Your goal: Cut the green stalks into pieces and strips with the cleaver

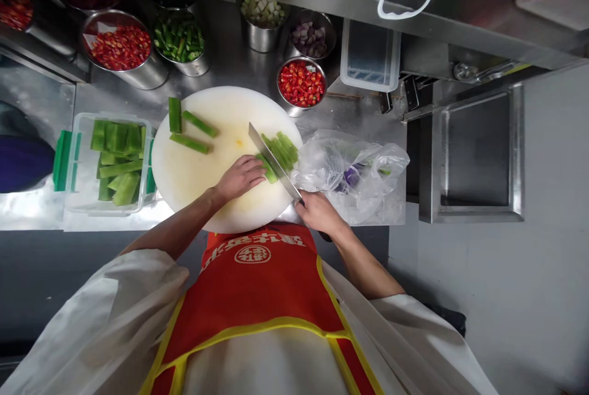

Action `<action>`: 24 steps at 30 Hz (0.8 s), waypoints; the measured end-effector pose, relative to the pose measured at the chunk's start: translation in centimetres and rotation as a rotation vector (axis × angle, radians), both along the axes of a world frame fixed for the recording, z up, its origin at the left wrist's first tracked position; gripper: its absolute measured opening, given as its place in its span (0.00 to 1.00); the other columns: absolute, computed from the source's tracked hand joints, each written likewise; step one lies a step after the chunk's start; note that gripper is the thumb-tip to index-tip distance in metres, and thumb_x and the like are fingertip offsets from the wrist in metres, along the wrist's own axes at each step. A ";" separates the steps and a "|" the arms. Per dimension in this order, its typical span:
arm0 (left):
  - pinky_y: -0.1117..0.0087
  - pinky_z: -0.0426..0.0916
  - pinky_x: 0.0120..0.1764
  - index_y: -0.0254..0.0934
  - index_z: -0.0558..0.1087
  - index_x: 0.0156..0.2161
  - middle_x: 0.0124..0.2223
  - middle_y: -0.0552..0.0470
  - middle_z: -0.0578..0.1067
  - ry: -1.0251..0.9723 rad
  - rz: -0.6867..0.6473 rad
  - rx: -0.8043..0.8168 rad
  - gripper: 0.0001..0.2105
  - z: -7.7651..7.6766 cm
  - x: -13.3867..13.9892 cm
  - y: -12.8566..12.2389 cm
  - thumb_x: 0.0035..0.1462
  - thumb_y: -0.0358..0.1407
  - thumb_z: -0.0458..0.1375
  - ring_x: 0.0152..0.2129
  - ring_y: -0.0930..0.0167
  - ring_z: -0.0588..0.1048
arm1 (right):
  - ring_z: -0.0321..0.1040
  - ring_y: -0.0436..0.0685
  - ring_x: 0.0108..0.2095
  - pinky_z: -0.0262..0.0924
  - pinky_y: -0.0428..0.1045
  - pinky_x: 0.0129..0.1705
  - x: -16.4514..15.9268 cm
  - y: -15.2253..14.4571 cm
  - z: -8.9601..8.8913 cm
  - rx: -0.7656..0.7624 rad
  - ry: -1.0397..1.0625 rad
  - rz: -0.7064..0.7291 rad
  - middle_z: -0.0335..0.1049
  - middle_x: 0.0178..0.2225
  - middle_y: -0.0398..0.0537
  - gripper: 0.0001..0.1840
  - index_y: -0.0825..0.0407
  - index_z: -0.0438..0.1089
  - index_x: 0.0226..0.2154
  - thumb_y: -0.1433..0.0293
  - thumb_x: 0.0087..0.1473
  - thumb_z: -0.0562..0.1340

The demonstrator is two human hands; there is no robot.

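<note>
Red cloth apron w/ yellow trim (267, 291) is nearest. L hand (235, 179): fingers together, touching flat green vegetable piece (269, 172) at their tips; pinching or not, can't tell. Its long axis runs approx. parallel to steel-bladed knife (276, 163), clamped by R hand (318, 209).

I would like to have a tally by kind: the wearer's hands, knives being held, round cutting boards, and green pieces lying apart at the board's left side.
Hands: 2 (left hand, right hand)
Held knife: 1
Round cutting board: 1
Green pieces at the board's left: 3
Total: 7
</note>
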State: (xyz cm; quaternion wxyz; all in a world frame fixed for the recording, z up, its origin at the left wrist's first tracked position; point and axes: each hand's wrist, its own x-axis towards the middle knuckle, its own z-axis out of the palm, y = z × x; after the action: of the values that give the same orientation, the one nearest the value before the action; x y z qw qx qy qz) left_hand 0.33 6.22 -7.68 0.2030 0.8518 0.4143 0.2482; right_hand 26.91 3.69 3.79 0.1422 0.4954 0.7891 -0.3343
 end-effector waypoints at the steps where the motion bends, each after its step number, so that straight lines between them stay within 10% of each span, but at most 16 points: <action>1: 0.57 0.68 0.57 0.41 0.79 0.46 0.49 0.46 0.78 -0.002 0.002 0.004 0.12 -0.1 -0.2 -0.3 0.67 0.44 0.56 0.50 0.65 0.72 | 0.76 0.60 0.42 0.56 0.48 0.41 -0.3 -0.1 0.1 -0.010 -0.008 0.011 0.80 0.41 0.56 0.14 0.55 0.73 0.42 0.70 0.64 0.52; 24: 0.57 0.67 0.58 0.41 0.79 0.45 0.48 0.46 0.78 -0.008 -0.002 -0.009 0.12 -0.7 -1.1 -0.9 0.66 0.43 0.57 0.48 0.65 0.73 | 0.76 0.60 0.38 0.53 0.49 0.37 0.2 -2.8 3.7 -0.123 -0.136 0.040 0.79 0.37 0.55 0.11 0.54 0.70 0.40 0.71 0.64 0.52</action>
State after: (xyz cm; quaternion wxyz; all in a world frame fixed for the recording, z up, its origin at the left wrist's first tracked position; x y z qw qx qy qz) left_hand -0.76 5.28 -8.37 0.2087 0.8503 0.4136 0.2498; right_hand 27.10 0.90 7.47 0.2321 0.4915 0.7654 -0.3446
